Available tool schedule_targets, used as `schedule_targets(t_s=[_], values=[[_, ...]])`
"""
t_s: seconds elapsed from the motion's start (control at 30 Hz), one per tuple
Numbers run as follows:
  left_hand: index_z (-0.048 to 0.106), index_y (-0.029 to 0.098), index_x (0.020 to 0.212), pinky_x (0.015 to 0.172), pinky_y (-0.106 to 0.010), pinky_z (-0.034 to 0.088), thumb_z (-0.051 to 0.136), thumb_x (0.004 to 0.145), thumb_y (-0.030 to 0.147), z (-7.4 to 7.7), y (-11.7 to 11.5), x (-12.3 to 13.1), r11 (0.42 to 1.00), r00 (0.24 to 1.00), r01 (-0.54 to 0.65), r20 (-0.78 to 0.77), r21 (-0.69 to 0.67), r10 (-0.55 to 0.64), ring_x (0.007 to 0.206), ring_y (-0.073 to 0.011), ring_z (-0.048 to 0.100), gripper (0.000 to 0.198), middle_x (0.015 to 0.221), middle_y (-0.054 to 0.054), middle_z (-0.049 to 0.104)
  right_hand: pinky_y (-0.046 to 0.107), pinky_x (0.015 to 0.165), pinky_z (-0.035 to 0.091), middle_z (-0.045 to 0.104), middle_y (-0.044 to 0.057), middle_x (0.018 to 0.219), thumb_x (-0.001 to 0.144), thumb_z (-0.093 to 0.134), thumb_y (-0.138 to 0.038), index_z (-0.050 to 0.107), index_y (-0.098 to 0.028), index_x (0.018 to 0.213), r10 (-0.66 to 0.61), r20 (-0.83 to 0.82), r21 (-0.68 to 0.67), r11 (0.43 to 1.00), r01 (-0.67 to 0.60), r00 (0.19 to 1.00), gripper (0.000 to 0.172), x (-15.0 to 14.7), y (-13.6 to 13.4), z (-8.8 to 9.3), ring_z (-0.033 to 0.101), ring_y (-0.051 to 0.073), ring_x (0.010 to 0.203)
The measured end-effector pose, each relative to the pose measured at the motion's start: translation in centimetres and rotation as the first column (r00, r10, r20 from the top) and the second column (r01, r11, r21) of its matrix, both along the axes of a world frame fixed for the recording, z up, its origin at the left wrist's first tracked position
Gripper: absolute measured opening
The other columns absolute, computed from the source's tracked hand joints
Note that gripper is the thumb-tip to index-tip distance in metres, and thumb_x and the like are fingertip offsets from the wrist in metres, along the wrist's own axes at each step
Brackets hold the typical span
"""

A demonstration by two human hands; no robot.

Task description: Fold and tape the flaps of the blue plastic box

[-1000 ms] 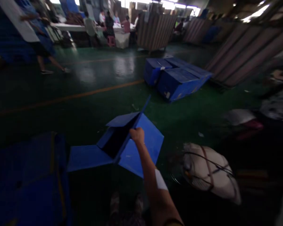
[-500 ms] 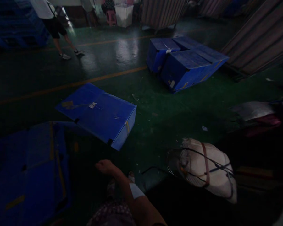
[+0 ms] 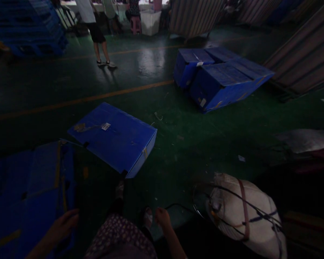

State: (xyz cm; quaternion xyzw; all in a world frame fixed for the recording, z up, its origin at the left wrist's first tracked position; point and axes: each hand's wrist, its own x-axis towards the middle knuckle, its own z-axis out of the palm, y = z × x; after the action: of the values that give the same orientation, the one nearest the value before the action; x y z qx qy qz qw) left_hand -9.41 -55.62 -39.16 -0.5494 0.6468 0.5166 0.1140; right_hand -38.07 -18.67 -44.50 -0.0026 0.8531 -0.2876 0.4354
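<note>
At the lower left, my left hand (image 3: 64, 225) hangs in front of the stacked blue boxes (image 3: 40, 180), its fingers loosely stretched and nothing visible in them. Whether it touches a box I cannot tell. My right hand (image 3: 162, 217) is low in the middle, over the dark floor, with its fingers curled in and no object visible in it. Ahead of my feet, a single blue box (image 3: 116, 140) with a white label and brown tape lies on the floor.
More blue boxes (image 3: 218, 79) stand ahead to the right, near a striped-sided cart (image 3: 305, 54). A strapped white sack (image 3: 255, 212) is at lower right. Blue pallets (image 3: 27, 28) are piled at far left. A person (image 3: 97, 36) stands beyond the yellow floor line.
My left hand has come into view at lower left. My right hand has moved right and down. The single box is closer to my feet, and the distant person has moved right.
</note>
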Motion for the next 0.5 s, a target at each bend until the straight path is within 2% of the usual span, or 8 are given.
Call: schedule_targets(t_s=[0.07,0.1,0.23,0.3,0.4,0.5], values=[[0.051,0.018,0.113,0.069,-0.030,0.053,0.061,0.058,0.076,0.7,-2.5,-3.5,0.999,0.997,0.036,-0.063,-0.008,-0.036,0.083,-0.0235,0.066,0.081,0.090,-0.006,0.069,0.025,0.060,0.045,0.061,-0.001,0.066,0.090,0.054,-0.043,0.061,-0.014,0.072,-0.025,0.007,-0.005,1.000,0.025,1.000,0.035,-1.0,-2.4,-0.7,0.056,0.011,0.058],[0.052,0.017,0.113,0.069,-0.030,0.052,0.059,0.061,0.075,1.1,-3.7,-5.7,0.995,0.992,0.092,-0.083,-0.026,-0.094,0.081,-0.0228,0.066,0.078,0.088,-0.006,0.069,0.025,0.059,0.045,0.061,-0.001,0.066,0.090,0.054,-0.042,0.061,-0.014,0.071,-0.041,0.010,-0.006,0.999,0.041,0.999,0.034,-1.6,-3.8,-0.9,0.055,0.010,0.057],[0.062,0.013,0.100,0.059,-0.030,0.044,0.047,0.068,0.072,1.6,-7.9,-17.0,0.921,0.926,0.367,-0.046,-0.127,-0.375,0.062,-0.0203,0.060,0.069,0.068,-0.003,0.064,0.022,0.053,0.043,0.061,-0.003,0.062,0.092,0.051,-0.034,0.061,-0.014,0.075,-0.107,0.030,-0.001,0.994,0.107,0.994,0.029,-4.4,-11.1,-1.1,0.054,0.009,0.052],[0.065,0.014,0.086,0.059,-0.028,0.041,0.050,0.069,0.069,0.8,-9.4,-23.5,0.891,0.896,0.434,-0.044,-0.132,-0.442,0.062,-0.0192,0.058,0.059,0.061,-0.001,0.060,0.021,0.049,0.042,0.060,-0.003,0.058,0.094,0.046,-0.034,0.062,-0.014,0.076,-0.134,0.026,0.011,0.991,0.133,0.991,0.031,-6.2,-15.2,-0.9,0.054,0.009,0.048],[0.063,0.015,0.072,0.055,-0.026,0.038,0.052,0.077,0.060,-1.5,-10.3,-32.6,0.864,0.863,0.499,-0.049,-0.060,-0.502,0.058,-0.0156,0.055,0.046,0.055,0.001,0.054,0.020,0.052,0.042,0.062,0.000,0.057,0.092,0.046,-0.039,0.062,-0.015,0.068,-0.151,-0.042,0.044,0.987,0.153,0.988,0.038,-9.7,-21.1,-0.9,0.059,0.011,0.055],[0.061,0.014,0.079,0.051,-0.024,0.039,0.048,0.089,0.051,-4.3,-9.5,-40.1,0.860,0.861,0.508,0.008,0.055,-0.509,0.049,-0.0104,0.049,0.041,0.056,0.003,0.052,0.021,0.059,0.044,0.068,0.005,0.068,0.088,0.050,-0.045,0.064,-0.016,0.065,-0.150,-0.110,0.092,0.983,0.161,0.982,0.040,-14.0,-25.8,-1.7,0.065,0.015,0.069]])
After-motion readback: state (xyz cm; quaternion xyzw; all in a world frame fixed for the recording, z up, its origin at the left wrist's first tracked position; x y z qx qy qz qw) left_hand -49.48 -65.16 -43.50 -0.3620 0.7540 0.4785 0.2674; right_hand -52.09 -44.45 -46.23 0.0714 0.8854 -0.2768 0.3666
